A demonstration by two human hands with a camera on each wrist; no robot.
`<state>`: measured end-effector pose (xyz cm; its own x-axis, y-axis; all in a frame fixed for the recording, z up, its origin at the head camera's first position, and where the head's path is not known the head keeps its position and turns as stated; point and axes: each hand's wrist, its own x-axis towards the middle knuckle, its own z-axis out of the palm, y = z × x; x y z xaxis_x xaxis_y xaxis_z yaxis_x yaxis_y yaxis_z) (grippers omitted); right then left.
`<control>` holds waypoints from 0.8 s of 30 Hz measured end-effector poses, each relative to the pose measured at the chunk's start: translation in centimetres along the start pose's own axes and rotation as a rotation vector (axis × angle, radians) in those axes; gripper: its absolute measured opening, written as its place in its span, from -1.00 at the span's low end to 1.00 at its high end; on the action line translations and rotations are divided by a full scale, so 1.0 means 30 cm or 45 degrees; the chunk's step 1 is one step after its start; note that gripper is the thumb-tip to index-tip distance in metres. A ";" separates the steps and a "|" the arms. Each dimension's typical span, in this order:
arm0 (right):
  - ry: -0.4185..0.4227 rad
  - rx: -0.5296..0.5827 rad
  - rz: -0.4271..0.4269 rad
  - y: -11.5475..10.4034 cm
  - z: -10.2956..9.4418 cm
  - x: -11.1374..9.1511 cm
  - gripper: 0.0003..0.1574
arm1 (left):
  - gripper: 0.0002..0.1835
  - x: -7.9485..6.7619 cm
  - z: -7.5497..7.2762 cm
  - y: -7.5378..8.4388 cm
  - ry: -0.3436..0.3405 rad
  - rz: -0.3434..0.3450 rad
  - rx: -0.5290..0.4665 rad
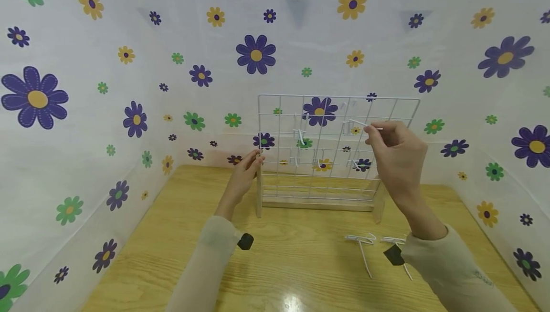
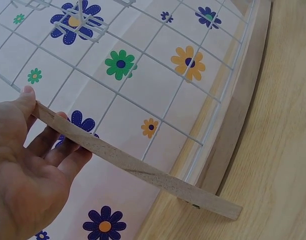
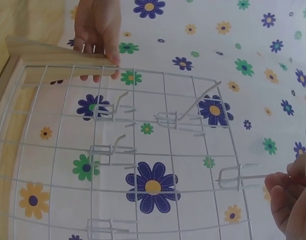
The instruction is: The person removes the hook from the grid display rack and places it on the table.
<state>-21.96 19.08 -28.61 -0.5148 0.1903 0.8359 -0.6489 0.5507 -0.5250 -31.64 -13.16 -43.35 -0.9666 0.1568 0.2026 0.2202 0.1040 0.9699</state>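
A white wire grid rack (image 1: 339,97) stands upright in a wooden frame on the table. My left hand (image 1: 240,177) grips the frame's left wooden post (image 2: 128,162) near its upper end, thumb on one side and fingers on the other. At the grid's upper right, my right hand (image 1: 399,154) pinches the prong of a white wire hook (image 3: 253,176) between thumb and fingers. That hook's bracket end is against the grid wires; whether it is seated there I cannot tell. Several similar hooks hang on the grid, among them a long-pronged one (image 3: 195,102) and a lower one (image 1: 355,164).
Two more white wire hooks, a left one (image 1: 364,254) and a right one (image 1: 393,240), lie on the wooden table (image 1: 275,264) in front of the rack, near my right sleeve. A flower-patterned white sheet (image 1: 172,83) surrounds the table at the back and sides.
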 end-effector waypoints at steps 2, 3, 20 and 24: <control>0.009 0.003 0.006 0.001 -0.018 -0.002 -0.87 | -0.42 -0.001 0.000 0.001 0.001 0.002 0.001; 0.012 0.001 0.009 0.001 -0.027 -0.003 -0.87 | -0.42 -0.001 -0.001 0.001 0.002 0.003 0.002; -0.016 -0.115 0.083 0.050 -0.165 -0.070 -0.88 | -0.46 0.000 0.001 0.006 0.002 0.006 0.004; -0.035 -0.124 0.122 0.058 -0.193 -0.097 -0.87 | -0.47 0.002 0.002 -0.008 0.013 0.006 0.000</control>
<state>-18.35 24.17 -31.01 -0.5875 0.2244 0.7775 -0.5395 0.6075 -0.5830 -31.75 -13.12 -43.57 -0.9669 0.1470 0.2087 0.2249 0.1035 0.9689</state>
